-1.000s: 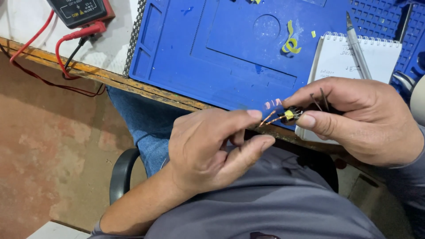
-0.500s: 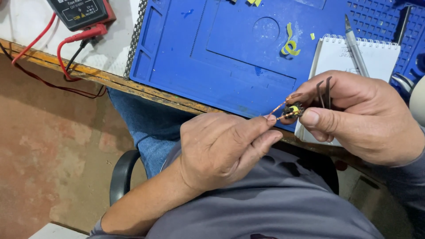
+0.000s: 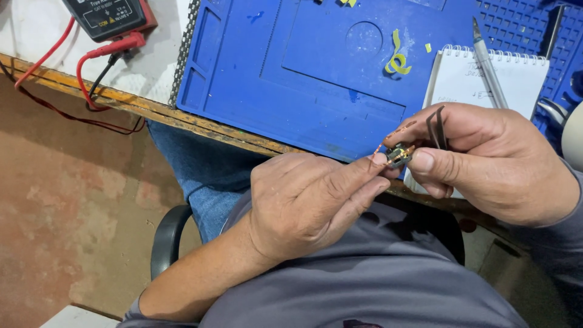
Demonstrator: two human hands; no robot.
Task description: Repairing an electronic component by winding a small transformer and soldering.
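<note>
The right hand pinches a small dark part between thumb and forefinger, with thin copper wires sticking out of it toward the left. A pair of dark tweezers is tucked in the same hand, its tips poking up above the fingers. The left hand is curled, its thumb and forefinger tips closed together on the part's left end, touching the wires. The part sits between the two hands, just in front of the near edge of the table, above the person's lap.

On the table lies a blue work mat. On the mat's far right part lies a curl of yellow tape. To the right of it is a spiral notepad with a silver pen lying across it. At the far left sits a black and red meter, with a red lead and a black lead looping over the wooden table edge. A black chair arm shows at the near left, over a reddish floor.
</note>
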